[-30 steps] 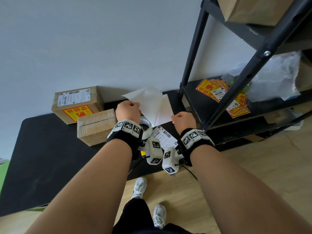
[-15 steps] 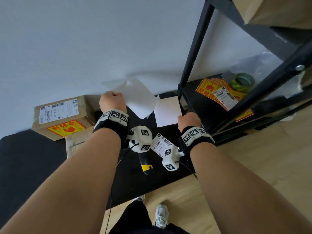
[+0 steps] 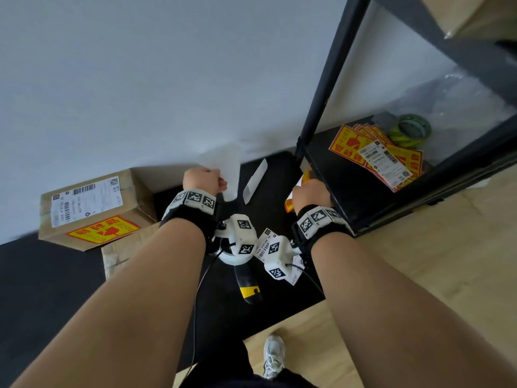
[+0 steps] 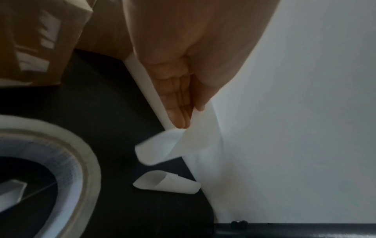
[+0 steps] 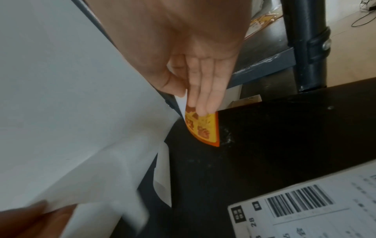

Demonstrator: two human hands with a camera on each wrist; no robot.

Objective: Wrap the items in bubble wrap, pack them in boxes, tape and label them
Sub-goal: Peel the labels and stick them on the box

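While left hand [image 3: 202, 179] pinches backing paper [image 3: 227, 172], right hand [image 3: 310, 195] pinches sticker [image 5: 203, 127]

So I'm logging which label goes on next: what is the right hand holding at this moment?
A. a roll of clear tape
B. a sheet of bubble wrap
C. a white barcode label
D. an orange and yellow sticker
D: in the right wrist view the right hand pinches the orange and yellow sticker between thumb and fingers over the black table.
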